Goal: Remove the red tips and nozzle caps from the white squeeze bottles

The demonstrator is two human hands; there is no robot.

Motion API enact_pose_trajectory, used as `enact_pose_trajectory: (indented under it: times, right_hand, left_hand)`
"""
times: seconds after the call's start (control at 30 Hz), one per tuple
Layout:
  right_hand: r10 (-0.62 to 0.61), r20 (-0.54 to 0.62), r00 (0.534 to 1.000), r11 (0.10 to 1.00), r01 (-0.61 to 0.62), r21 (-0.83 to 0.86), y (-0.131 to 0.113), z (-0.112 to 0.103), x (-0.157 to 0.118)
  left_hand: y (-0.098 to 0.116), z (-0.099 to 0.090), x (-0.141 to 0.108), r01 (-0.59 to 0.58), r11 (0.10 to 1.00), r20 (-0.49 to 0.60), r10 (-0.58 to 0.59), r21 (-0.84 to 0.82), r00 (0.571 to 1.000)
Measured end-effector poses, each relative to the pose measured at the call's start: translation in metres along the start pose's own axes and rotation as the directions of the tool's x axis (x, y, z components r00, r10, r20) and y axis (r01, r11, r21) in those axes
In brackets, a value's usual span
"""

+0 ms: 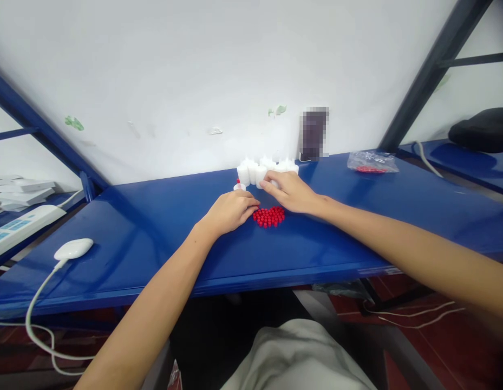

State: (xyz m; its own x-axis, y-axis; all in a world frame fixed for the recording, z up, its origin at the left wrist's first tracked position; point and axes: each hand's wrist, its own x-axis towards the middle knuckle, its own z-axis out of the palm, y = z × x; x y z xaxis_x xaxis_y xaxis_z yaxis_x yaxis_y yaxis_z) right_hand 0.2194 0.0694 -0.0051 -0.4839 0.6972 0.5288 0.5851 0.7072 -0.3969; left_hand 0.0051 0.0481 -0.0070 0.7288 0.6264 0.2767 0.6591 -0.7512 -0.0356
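Observation:
My left hand (234,211) rests on the blue table, its fingers drawn together at the left edge of a pile of small red caps (268,218). Whether a cap is between its fingertips is too small to make out. Just behind that hand stands a white bottle with a red cap (239,186), partly hidden by the fingers. My right hand (289,189) reaches over the caps to a cluster of white squeeze bottles (248,171). Its thumb and fingers close around a bottle at the front of the cluster, and the hand covers several others.
A clear plastic bag (372,162) with red pieces lies at the back right of the blue table (154,227). A blurred dark phone-like object (313,134) leans on the wall. At the left are a white corded device (73,249) and a power strip (27,227).

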Motion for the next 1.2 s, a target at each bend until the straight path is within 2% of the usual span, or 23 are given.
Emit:
enact_pose_trajectory:
  times: [0.23, 0.6, 0.9, 1.2]
  right_hand:
    - [0.012, 0.019, 1.0, 1.0, -0.012, 0.004, 0.0, -0.001, -0.001]
    - [-0.007, 0.058, 0.998, 1.0, 0.008, -0.019, -0.002, -0.001, -0.001]
    - [-0.035, 0.076, 0.997, 0.999, 0.035, -0.007, 0.002, 0.004, 0.0]
    - [0.043, 0.246, 0.968, 0.995, -0.018, -0.099, 0.002, -0.002, 0.002]
  left_hand:
    - [-0.004, 0.006, 0.0, -0.007, 0.997, -0.045, 0.003, -0.082, 0.999]
    - [-0.006, 0.01, 0.003, 0.045, 0.975, -0.093, -0.066, -0.218, 0.993]
    - [-0.008, 0.014, 0.004, 0.018, 0.977, -0.109, -0.042, -0.211, 0.993]
    - [-0.008, 0.016, 0.005, 0.039, 0.985, -0.067, -0.051, -0.167, 0.996]
